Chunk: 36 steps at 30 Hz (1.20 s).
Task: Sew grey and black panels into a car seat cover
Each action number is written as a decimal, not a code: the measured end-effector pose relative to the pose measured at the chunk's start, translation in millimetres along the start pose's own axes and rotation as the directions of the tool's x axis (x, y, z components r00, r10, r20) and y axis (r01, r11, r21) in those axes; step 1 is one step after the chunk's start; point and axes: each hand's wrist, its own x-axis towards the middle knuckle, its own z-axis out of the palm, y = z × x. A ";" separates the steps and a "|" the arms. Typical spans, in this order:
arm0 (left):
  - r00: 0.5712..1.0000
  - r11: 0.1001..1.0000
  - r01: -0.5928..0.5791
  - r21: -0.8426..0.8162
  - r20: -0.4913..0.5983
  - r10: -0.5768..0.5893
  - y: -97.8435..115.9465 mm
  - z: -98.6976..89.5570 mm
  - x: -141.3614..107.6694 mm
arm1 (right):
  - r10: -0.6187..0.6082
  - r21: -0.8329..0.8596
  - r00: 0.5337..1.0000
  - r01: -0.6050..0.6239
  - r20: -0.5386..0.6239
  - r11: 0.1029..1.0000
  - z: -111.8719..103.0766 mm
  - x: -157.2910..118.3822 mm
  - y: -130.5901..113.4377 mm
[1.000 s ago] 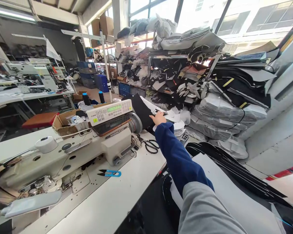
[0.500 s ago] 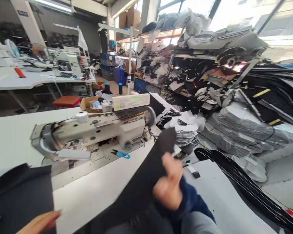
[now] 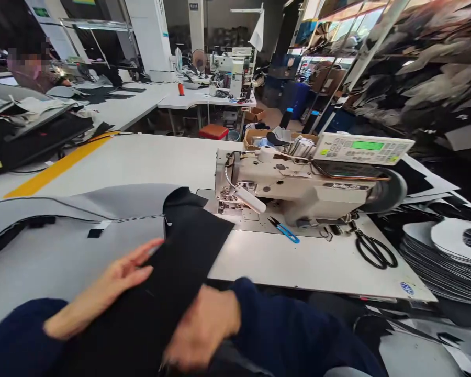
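Note:
A piece of black fabric [image 3: 180, 262] slants across the front of the table, its far corner pointing at the sewing machine [image 3: 290, 188]. My left hand [image 3: 121, 275] lies along the fabric's left edge, thumb and fingers stretched apart; something small and pale shows by its fingertips, too small to name. At the fabric's near right edge is my right hand [image 3: 206, 327], smeared by motion, so its fingers' grip is unclear. Under and left of the black fabric spreads a large grey sewn panel [image 3: 74, 246] with dark seams. Blue thread snips [image 3: 284, 230] lie on the machine bed.
Black-handled scissors [image 3: 374, 248] lie right of the machine. A stack of cut pieces [image 3: 443, 256] stands at the right. Behind the machine is a cardboard box [image 3: 251, 139]. A yellow strip [image 3: 63, 165] marks the table's left end. A person [image 3: 33, 70] sits far left.
The view has swung left. My right hand has come from the machine's right side to in front of it, bringing black fabric along. My left hand now lies at the fabric's edge.

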 end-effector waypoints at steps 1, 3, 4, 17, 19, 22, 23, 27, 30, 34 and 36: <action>0.991 1.000 -0.023 0.001 -0.132 0.023 3.2 -18.8 -4.8 | -0.061 0.022 0.997 0.060 0.050 0.998 6.3 6.2 8.7; 0.938 0.997 -0.069 0.047 -0.337 0.081 6.8 -44.7 -6.6 | -0.105 0.029 0.979 0.101 0.174 0.994 18.3 17.8 35.5; 0.908 0.989 -0.099 0.106 -0.396 0.134 6.0 -51.1 -2.9 | -0.082 0.010 0.965 0.082 0.250 0.997 25.5 22.1 50.1; 0.777 -0.106 -0.335 0.936 0.338 0.531 -13.8 -6.0 121.3 | 0.011 -0.055 0.928 0.010 0.373 0.998 66.2 -19.8 20.2; 0.778 -0.148 -0.386 0.910 0.408 0.479 -8.0 4.7 140.5 | -0.020 -0.046 0.890 0.047 0.455 0.998 53.0 -26.7 18.6; 0.803 -0.182 -0.390 0.903 0.430 0.412 -3.6 18.9 159.4 | -0.126 0.031 0.822 0.131 0.556 0.991 34.5 -33.1 25.4; 0.817 -0.183 -0.371 0.910 0.414 0.401 -1.4 22.2 163.2 | -0.161 0.062 0.807 0.153 0.568 0.986 29.8 -33.9 29.1; 0.870 -0.168 -0.323 0.931 0.362 0.333 12.8 29.7 177.5 | -0.242 0.113 0.789 0.217 0.565 0.970 24.4 -33.8 43.8; 0.885 -0.132 -0.320 0.938 0.346 0.312 19.4 32.9 190.6 | -0.242 0.081 0.791 0.238 0.563 0.968 31.8 -32.3 50.9; 0.868 -0.082 -0.378 0.922 0.384 0.316 18.0 33.8 199.8 | -0.168 0.037 0.811 0.179 0.561 0.983 42.9 -27.3 55.6; 0.849 -0.074 -0.431 0.899 0.432 0.304 19.1 32.3 197.6 | -0.133 0.031 0.812 0.140 0.568 0.990 45.3 -24.2 56.9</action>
